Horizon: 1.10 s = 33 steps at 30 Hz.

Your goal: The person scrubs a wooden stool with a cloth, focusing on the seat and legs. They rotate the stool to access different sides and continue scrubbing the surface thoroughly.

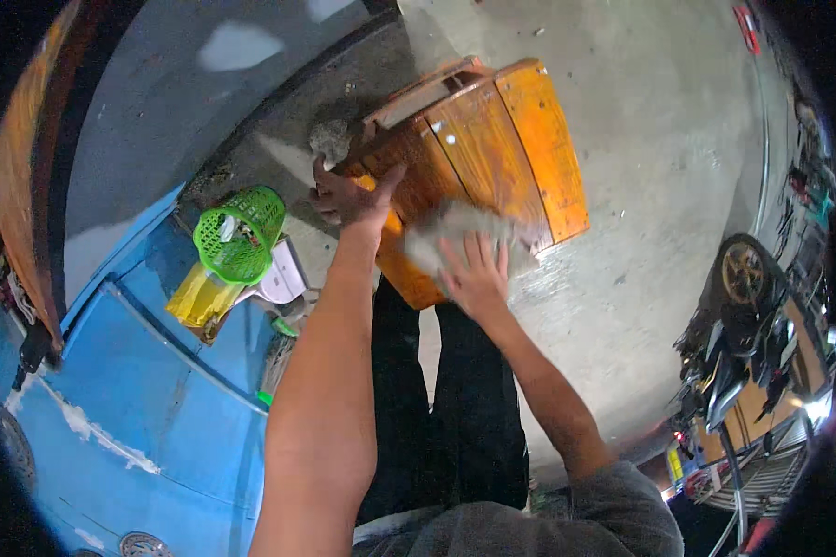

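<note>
An orange-brown slatted wooden piece of furniture [488, 139], like a small chair or stool, lies tilted in front of my legs. My left hand [351, 197] grips its left edge, with the thumb on the wood and the fingers round the side. My right hand [478, 274] presses down on a grey cloth [455, 227] against the slats, its fingers spread flat over it. The cloth is blurred by motion. Part of the near slats is hidden under cloth and hand.
At left, a green plastic basket [241, 232], a yellow packet [202, 295] and a whitish container [283, 274] stand on a blue surface [158, 390]. Concrete floor [650, 167] spreads to the right. A motorbike-like wheel [745, 267] and clutter line the far right.
</note>
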Motion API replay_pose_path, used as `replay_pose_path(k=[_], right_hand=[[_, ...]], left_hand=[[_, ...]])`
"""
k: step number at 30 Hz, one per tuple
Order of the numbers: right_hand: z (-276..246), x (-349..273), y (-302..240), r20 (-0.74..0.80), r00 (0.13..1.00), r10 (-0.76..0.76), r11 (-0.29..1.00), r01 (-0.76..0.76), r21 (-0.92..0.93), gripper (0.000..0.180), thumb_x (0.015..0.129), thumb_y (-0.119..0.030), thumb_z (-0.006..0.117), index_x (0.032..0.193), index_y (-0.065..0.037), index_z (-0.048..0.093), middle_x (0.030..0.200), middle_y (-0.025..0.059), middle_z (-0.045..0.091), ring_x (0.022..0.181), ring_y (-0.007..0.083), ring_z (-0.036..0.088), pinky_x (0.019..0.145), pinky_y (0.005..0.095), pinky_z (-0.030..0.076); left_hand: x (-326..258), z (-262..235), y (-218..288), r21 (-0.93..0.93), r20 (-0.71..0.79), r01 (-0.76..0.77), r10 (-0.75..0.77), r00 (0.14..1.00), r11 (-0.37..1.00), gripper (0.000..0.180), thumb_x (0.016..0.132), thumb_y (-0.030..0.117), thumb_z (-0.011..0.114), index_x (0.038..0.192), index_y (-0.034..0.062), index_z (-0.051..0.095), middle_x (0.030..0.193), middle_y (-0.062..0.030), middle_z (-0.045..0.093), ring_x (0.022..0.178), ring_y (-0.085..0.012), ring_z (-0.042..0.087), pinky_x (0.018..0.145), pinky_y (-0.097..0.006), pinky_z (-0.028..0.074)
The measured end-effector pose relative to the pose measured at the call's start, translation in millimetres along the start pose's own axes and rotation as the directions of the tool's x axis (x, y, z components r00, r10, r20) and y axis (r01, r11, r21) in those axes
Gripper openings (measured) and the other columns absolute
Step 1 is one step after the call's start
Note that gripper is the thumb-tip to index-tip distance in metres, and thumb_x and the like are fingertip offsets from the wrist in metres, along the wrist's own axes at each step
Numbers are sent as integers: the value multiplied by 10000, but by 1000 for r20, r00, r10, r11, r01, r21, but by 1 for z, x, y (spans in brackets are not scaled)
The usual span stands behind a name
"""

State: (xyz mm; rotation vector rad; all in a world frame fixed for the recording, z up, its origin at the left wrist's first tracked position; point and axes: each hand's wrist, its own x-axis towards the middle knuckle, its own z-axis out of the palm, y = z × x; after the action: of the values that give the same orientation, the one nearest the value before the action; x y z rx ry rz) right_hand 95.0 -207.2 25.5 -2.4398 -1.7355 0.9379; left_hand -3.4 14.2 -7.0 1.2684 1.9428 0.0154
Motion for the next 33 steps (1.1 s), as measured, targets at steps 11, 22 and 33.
replay_pose_path(k=[11, 22, 33], right_hand=[[-101, 188, 72, -561, 820, 116, 990, -143, -5, 641, 911, -386, 536, 1438, -55, 385, 1524, 239, 303, 1443, 385, 231, 1169, 549, 113], [-36, 28, 106, -103, 986, -127, 965, 99, -243, 785, 847, -572, 560, 1463, -106, 423, 1583, 183, 229, 1469, 369, 177, 1129, 642, 111], [-94, 176, 59, -526, 847, 77, 973, -178, -145, 799, 894, -477, 543, 1524, -75, 262, 1593, 230, 157, 1477, 400, 116, 1160, 577, 111]], left_hand=[[-19, -17, 36, -5, 44, 154, -153, 987, 988, 1356, 530, 412, 952, 1491, 195, 21, 1501, -361, 35, 1411, -478, 97, 1123, -534, 250], [-15, -11, 20, 15, 38, 111, -112, 993, 994, 1381, 546, 541, 903, 1510, 213, -30, 1497, -390, 59, 1411, -535, 36, 1117, -629, 163], [-12, -4, 22, -63, 59, 155, -151, 987, 986, 1317, 571, 430, 930, 1498, 238, 15, 1526, -364, 17, 1412, -554, 29, 1113, -656, 156]])
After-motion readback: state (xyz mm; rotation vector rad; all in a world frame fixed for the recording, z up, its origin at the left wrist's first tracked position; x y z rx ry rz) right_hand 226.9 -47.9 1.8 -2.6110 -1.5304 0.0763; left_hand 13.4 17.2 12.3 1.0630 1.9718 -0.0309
